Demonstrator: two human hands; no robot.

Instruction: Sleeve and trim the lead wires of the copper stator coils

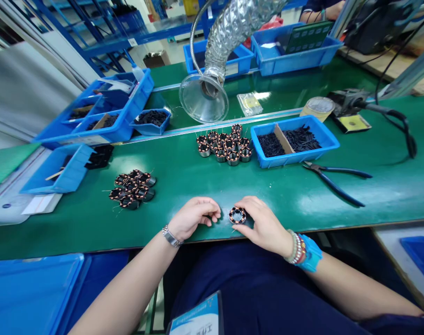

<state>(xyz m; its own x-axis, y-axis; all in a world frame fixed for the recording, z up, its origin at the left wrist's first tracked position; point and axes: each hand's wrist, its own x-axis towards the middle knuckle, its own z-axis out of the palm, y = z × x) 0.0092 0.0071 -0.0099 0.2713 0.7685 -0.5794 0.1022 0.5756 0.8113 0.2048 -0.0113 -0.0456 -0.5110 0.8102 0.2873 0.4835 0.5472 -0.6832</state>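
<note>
Near the front edge of the green table, my right hand (262, 223) grips a ring-shaped stator (237, 215) with copper windings, thumb and fingers around its side. Just left of it is my left hand (195, 216), its fingers curled and apart from the stator; whether a small thing is between the fingertips is too small to tell. Beyond my hands stands a group of similar stators (229, 145), and another cluster of stators (131, 188) sits to the left.
A blue bin (262, 161) of small black pieces stands beyond my right hand, with cutting pliers (332, 179) beside it. A metal suction hood (204, 98) hangs over the table's middle. Blue bins (142, 100) line the left. A person's hand (334, 11) shows at the top right.
</note>
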